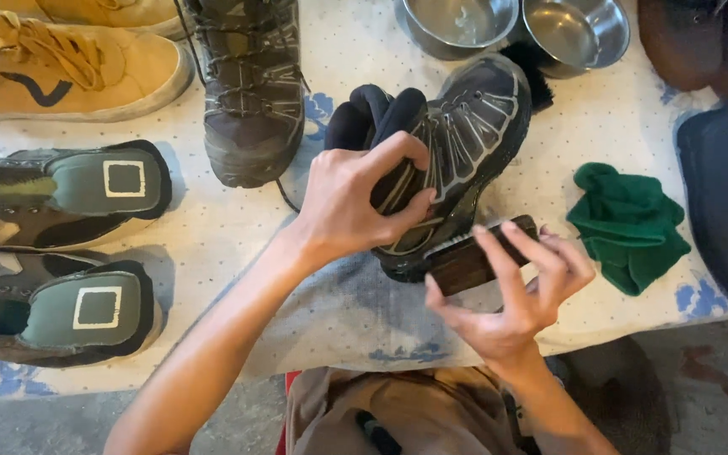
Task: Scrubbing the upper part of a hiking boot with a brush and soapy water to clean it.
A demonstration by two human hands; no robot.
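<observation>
Up top, 2 steel bowls (516,27), contents unclear.

Cloth (629,223) right of boot (457,152) (bowls (516,25) seemingly behind)

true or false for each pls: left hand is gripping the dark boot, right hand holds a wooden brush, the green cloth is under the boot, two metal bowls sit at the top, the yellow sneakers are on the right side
1. The left hand grips the dark boot. True.
2. The right hand holds a wooden brush. True: its fingers wrap the dark wooden block against the boot's toe.
3. The green cloth lies under the boot. False: it lies apart on the table, to the right of the boot.
4. Two metal bowls sit at the top edge. True.
5. The yellow sneakers are on the right side. False: they are at the top left.
</observation>
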